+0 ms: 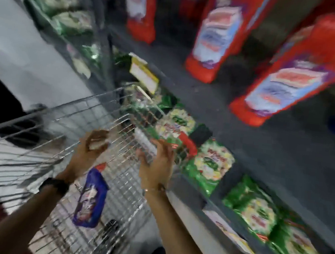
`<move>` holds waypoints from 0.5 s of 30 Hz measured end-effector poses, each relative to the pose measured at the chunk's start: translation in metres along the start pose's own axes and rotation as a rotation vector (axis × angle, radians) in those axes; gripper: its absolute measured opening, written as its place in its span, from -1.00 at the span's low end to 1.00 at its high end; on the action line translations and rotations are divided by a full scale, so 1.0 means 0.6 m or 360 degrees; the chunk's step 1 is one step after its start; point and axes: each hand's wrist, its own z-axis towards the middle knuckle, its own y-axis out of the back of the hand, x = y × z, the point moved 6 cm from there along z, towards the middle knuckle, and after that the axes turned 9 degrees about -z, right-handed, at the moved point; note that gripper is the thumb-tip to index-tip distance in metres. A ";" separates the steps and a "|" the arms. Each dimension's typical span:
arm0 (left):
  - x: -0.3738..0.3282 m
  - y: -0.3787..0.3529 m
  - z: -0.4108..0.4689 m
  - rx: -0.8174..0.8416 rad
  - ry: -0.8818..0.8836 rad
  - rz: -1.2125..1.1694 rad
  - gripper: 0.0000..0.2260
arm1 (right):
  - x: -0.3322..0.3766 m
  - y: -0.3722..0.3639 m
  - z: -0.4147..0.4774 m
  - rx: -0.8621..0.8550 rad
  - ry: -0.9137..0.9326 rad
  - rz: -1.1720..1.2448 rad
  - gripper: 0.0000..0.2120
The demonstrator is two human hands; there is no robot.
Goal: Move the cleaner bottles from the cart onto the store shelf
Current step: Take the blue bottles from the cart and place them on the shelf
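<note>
A blue cleaner bottle [91,196] with a red cap lies flat on the wire floor of the cart [36,132], between the two forearms. Above it, the left hand [93,147] has its fingers curled loosely, holding nothing that can be made out through the blur. The right hand [157,163] is spread open with fingers apart over the cart's far wall, empty. Beyond, red cleaner bottles [215,34] stand upright on the dark store shelf [263,158]; green detergent packs [210,163] fill the level below.

Both bare forearms are extended toward twelve o'clock. The left hand [93,145] is loosely curled, the right hand [157,162] spread, fingers [165,147] apart, nothing gripped.
</note>
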 end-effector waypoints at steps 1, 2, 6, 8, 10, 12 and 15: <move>0.060 0.064 0.001 -0.0087 0.0168 0.0064 -0.72 | -0.002 -0.080 -0.001 0.0227 -0.0056 -0.0042 -0.64; 0.097 0.086 -0.004 -0.0124 0.0298 0.0072 -0.75 | -0.020 -0.116 0.001 0.0403 -0.0113 -0.0053 -0.61; 0.277 0.190 -0.054 -0.0228 0.0840 0.0159 -0.60 | -0.096 -0.321 -0.027 0.1048 -0.0472 -0.0213 -0.52; 0.331 0.195 -0.078 -0.0126 0.0996 0.0231 -0.42 | -0.139 -0.381 -0.044 0.1271 -0.0548 -0.0419 -0.44; 0.360 0.190 -0.093 -0.0067 0.1040 0.0224 -0.27 | -0.168 -0.419 -0.056 0.1426 -0.0565 -0.0516 -0.38; 0.385 0.183 -0.100 -0.0076 0.1099 0.0189 -0.17 | -0.188 -0.447 -0.061 0.1471 -0.0621 -0.0501 -0.40; 0.410 0.165 -0.111 -0.0012 0.1073 0.0279 -0.37 | -0.202 -0.472 -0.070 0.1469 -0.0631 -0.0487 -0.45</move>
